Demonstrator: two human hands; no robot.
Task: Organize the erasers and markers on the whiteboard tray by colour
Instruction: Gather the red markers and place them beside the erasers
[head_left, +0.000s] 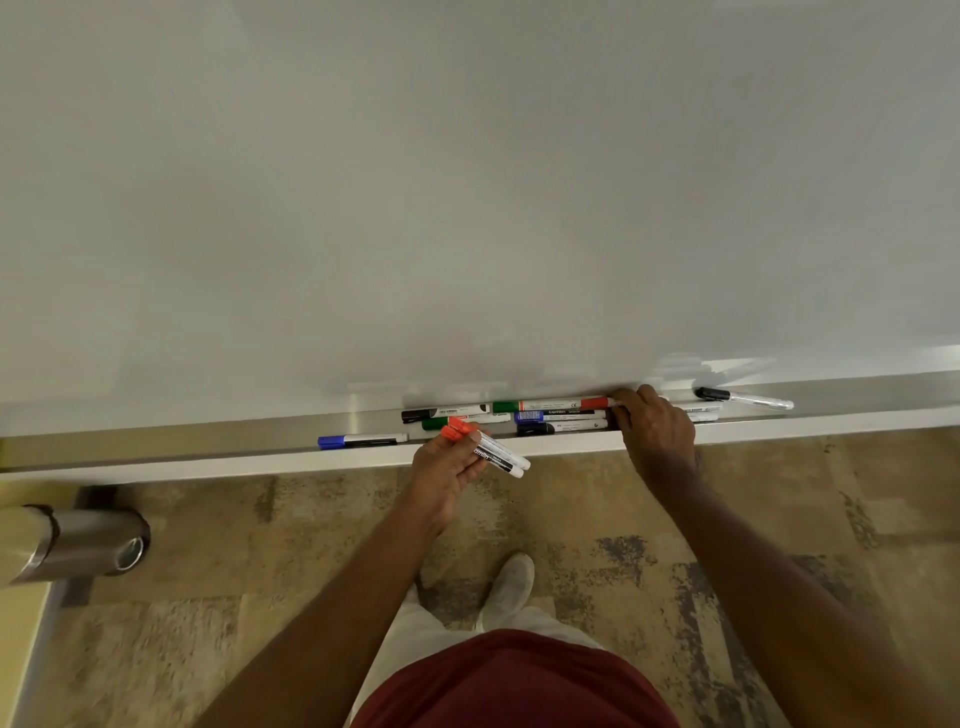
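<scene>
Markers are lying jumbled in the tray; left hand is gripping two red markers, right hand is pinching another red-capped marker.

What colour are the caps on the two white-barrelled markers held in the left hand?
Orange-red caps, seen in the head view.

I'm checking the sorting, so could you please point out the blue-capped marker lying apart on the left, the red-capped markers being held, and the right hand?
blue-capped marker (362, 441), head view, barrel.
red-capped markers (485, 447), head view, barrels.
right hand (655, 431), head view, back.

Head camera looks steeply down, close over the whiteboard tray.
</scene>
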